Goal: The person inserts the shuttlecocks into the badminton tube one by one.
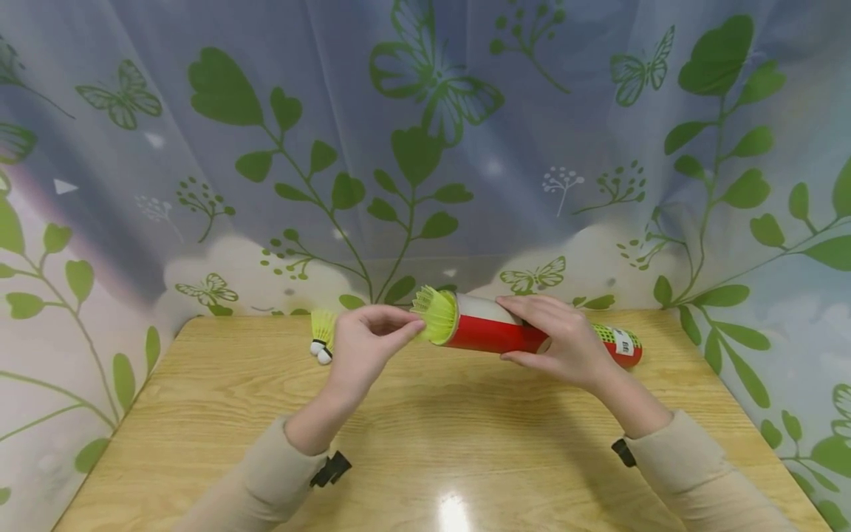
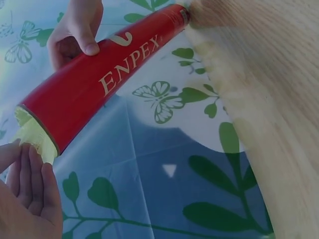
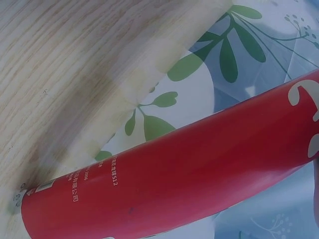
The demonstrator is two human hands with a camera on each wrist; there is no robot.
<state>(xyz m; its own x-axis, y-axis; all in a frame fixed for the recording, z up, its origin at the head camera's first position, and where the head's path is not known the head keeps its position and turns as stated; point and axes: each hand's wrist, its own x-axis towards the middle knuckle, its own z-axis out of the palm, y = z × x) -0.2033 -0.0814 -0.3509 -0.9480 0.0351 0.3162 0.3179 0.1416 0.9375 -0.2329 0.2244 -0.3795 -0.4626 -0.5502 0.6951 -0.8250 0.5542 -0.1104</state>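
Note:
My right hand (image 1: 568, 340) grips a red and white shuttlecock tube (image 1: 488, 332) from above, thumb on the near side. The tube lies slanted, its mouth raised to the left and its far end down by the table. From the mouth sticks the yellow-green skirt of a shuttlecock (image 1: 435, 310); my left hand (image 1: 362, 343) pinches its rim between thumb and fingers. In the left wrist view, the left hand's fingers (image 2: 37, 179) touch that skirt, and "ENPEX" shows on the tube (image 2: 104, 74). The right wrist view is mostly filled by the tube's red side (image 3: 174, 174).
Two shuttlecocks (image 1: 322, 341) with white heads lie on the wooden table (image 1: 412, 443), just left of and behind my left hand. A curtain (image 1: 425, 185) printed with leaves and butterflies hangs along the table's back edge and both sides.

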